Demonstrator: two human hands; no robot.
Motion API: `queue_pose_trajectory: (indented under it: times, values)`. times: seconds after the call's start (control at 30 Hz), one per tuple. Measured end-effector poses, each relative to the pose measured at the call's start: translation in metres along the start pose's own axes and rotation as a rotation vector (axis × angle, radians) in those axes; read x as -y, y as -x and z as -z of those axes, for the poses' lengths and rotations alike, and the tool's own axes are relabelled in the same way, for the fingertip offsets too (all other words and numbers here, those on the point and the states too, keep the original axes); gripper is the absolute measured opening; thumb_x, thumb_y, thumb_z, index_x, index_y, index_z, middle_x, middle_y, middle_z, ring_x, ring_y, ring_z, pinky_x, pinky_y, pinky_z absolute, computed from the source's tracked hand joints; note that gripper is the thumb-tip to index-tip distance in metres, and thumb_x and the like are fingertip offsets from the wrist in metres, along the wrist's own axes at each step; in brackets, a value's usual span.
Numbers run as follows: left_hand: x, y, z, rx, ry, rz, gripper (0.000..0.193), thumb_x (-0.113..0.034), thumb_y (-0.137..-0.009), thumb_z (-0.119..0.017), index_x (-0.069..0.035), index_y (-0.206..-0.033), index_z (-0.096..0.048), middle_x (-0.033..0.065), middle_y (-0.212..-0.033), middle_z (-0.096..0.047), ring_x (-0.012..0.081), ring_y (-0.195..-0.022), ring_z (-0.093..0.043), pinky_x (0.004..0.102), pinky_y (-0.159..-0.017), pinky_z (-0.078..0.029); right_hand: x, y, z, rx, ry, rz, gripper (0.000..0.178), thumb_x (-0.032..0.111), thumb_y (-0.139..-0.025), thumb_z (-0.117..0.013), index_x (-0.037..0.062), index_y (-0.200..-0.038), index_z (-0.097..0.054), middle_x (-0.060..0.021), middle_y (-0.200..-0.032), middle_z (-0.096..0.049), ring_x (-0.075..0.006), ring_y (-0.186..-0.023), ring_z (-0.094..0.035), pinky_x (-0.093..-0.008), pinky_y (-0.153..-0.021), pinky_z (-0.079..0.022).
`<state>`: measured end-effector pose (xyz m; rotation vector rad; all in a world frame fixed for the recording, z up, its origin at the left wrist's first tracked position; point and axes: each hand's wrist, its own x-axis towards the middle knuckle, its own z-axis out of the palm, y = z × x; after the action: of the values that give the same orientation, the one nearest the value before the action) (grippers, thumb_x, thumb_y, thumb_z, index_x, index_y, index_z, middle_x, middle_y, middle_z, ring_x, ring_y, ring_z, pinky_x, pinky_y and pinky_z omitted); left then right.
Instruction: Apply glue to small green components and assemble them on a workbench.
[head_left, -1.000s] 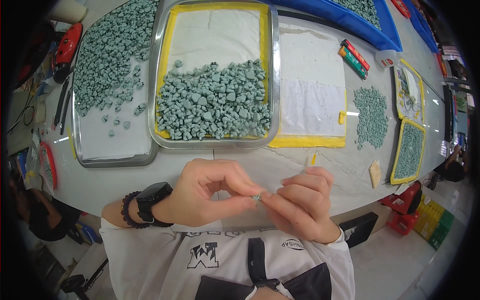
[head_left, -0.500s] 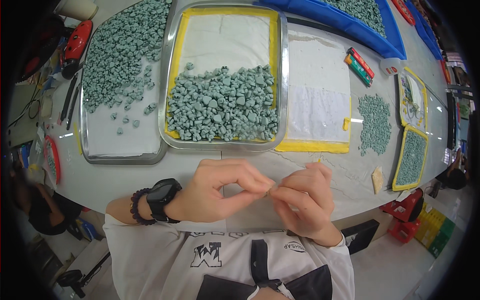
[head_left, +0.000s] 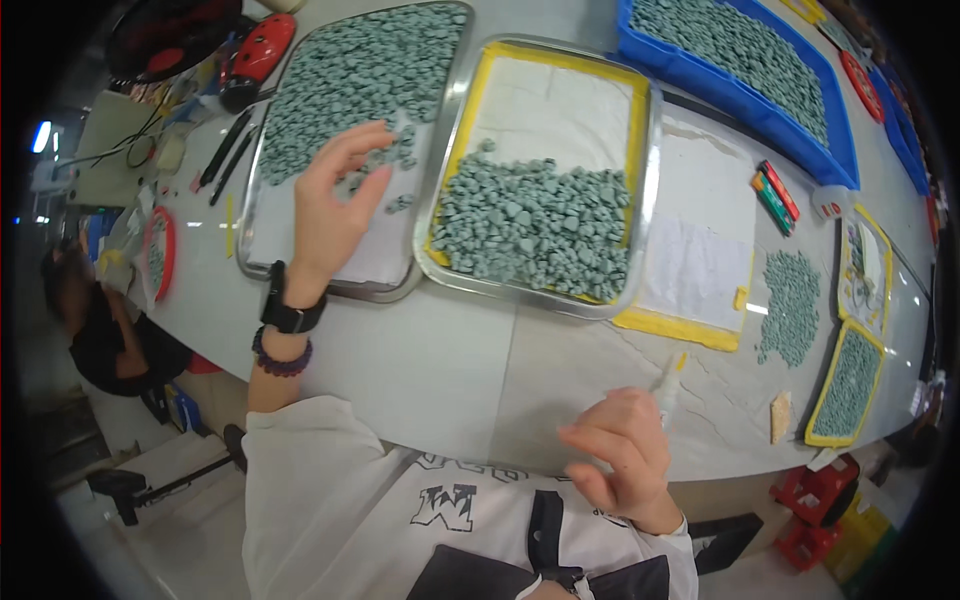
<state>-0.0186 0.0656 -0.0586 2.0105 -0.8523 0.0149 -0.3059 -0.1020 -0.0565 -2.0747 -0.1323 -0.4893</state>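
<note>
My left hand (head_left: pixel 335 205) is over the lower part of the left metal tray (head_left: pixel 395 280), close to a few loose stones (head_left: pixel 403 150). Its thumb and fingers are spread apart, and no object shows between them. Above the table's near edge, my right hand (head_left: pixel 628 455) has loosely bent fingers. A gap separates its thumb from its index finger, where nothing is visible; the inside of its curled fingers is hidden. Just beyond the right hand is a small white bottle (head_left: pixel 668 392) with a yellow tip, partly hidden by it. Grey-green stones (head_left: pixel 365 70) fill the left tray's far part.
A second metal tray (head_left: pixel 650 200), edged with yellow tape, holds many similar stones. Farther right are a blue bin (head_left: pixel 735 88) of stones, red and green sticks (head_left: pixel 775 200), a stone pile (head_left: pixel 790 305) and a yellow-edged tray (head_left: pixel 812 440). Another person (head_left: pixel 110 330) sits at far left.
My hands, earlier fingertip to fingertip at a tiny piece, have parted. The left has reached out to the left tray and spread its fingers. The view has shifted, so the trays appear farther right.
</note>
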Motion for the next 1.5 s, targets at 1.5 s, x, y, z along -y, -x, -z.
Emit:
queue_pose_trajectory:
  times: [1.5]
  values:
    - [-0.176, 0.031, -0.174, 0.719, 0.563, -0.445, 0.009, -0.004, -0.074, -0.060, -0.001, -0.082, -0.056, 0.0111, -0.075, -0.058, 0.0273, -0.068, -0.057, 0.0340, -0.059, -0.046, 0.024, -0.014, 0.021, -0.412, 0.784, 0.274, 0.032, 0.027, -0.040, -0.062, 0.0260, -0.071, -0.070, 0.0054, -0.082, -0.054, -0.0199, -0.083, -0.049, -0.0488, -0.088, -0.038]
